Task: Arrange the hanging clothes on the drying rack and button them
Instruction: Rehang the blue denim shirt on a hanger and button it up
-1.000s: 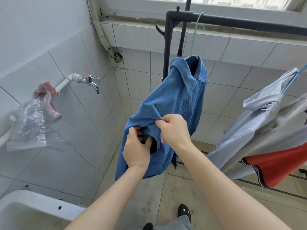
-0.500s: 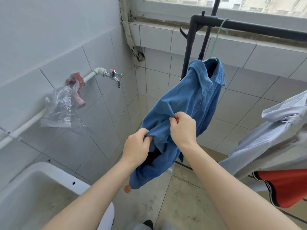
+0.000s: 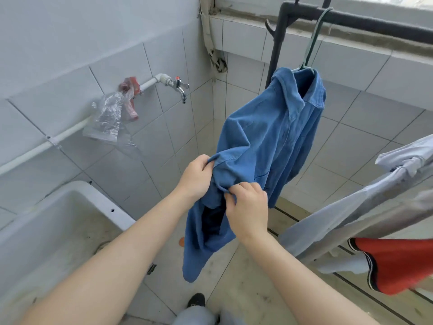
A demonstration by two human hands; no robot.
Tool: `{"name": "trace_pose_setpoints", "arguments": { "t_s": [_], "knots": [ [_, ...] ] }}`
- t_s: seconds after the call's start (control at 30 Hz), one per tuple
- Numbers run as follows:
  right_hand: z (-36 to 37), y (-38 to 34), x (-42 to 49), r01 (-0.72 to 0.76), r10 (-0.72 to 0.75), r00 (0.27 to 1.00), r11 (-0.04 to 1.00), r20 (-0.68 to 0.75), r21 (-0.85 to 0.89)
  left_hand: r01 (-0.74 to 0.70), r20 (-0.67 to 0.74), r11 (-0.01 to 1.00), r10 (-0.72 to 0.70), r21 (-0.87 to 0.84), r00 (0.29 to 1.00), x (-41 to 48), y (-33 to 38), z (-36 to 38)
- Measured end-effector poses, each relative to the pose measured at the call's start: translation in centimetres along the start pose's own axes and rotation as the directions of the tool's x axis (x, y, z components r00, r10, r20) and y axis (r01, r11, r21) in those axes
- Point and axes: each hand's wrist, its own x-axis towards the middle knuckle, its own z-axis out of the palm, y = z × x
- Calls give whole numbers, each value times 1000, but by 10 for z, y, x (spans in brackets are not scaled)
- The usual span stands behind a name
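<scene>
**Both hands gripping the blue shirt on the rack**

While the tiled wall (image 3: pixel 70 43) fills the left side, a white sink (image 3: pixel 77 207) sits against it at the lower left, below a pipe with a tap (image 3: pixel 179 86) and a clear plastic bag (image 3: pixel 107 118) draped over the pipe. Across the top right runs the black drying rack (image 3: pixel 365 19). From its bar, near the corner post, a blue shirt (image 3: pixel 269 141) hangs on a green hanger (image 3: pixel 312 41), collar up and body pulled toward the camera. Farther right along the rack hang a pale grey shirt (image 3: pixel 351 207) and a red garment (image 3: pixel 403 263). The left hand (image 3: pixel 195 177) is closed on a fold at the shirt's front edge, and the right hand (image 3: pixel 248 207) pinches the fabric just beside and below it. Whether a button lies between the fingers is hard to say, since the cloth hides it.
</scene>
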Motion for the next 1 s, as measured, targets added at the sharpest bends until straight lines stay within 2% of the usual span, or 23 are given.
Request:
{"name": "trace_pose_setpoints", "arguments": {
  "t_s": [0.07, 0.13, 0.2, 0.27, 0.33, 0.4, 0.47, 0.57, 0.63, 0.7, 0.77, 0.83, 0.9, 1.0],
  "knots": [
    [-10, 6, 5, -145, 133, 989, 957, 65, 250, 26, 7, 998, -26, -49, 1000, -3, -2, -4],
    [-20, 10, 12, -295, 247, 955, 855, 166, 427, 34, -14, 996, -35, -78, 999, -7, -7, -7],
    [-27, 13, 19, -345, 289, 938, 816, 191, 463, -17, -117, 1000, 18, 11, 993, -20, -14, -9],
    [-30, 13, 24, -363, 302, 932, 805, 201, 470, -133, -272, 979, 172, 155, 947, -41, -26, -9],
    [-31, 11, 26, -390, 319, 921, 784, 225, 483, -227, -266, 926, 311, 302, 913, -66, -39, -2],
    [-30, 5, 28, -427, 343, 904, 752, 256, 501, -211, -179, 887, 305, 410, 935, -82, -46, 6],
    [-30, 0, 29, -448, 354, 894, 725, 275, 523, -76, -221, 895, 190, 440, 957, -79, -48, 12],
    [-34, -6, 29, -433, 342, 901, 724, 265, 537, 128, -339, 914, 11, 386, 941, -61, -44, 7],
    [-39, -6, 30, -418, 336, 909, 741, 248, 526, 159, -350, 921, -26, 357, 936, -52, -43, -1],
    [-41, -4, 29, -409, 347, 912, 764, 218, 498, 112, -336, 919, 24, 379, 942, -47, -39, -6],
    [-41, -2, 29, -383, 345, 924, 804, 167, 456, 6, -289, 919, 117, 393, 950, -44, -34, -8],
    [-39, -1, 28, -345, 328, 938, 856, 112, 384, -64, -212, 937, 143, 343, 967, -45, -29, -10],
    [-35, 0, 27, -332, 331, 942, 890, 58, 312, -47, -122, 973, 76, 226, 990, -44, -23, -17],
    [-31, 2, 27, -284, 300, 951, 944, -79, 165, 79, 52, 990, -73, -114, 996, -38, -16, -30]
  ]
}}
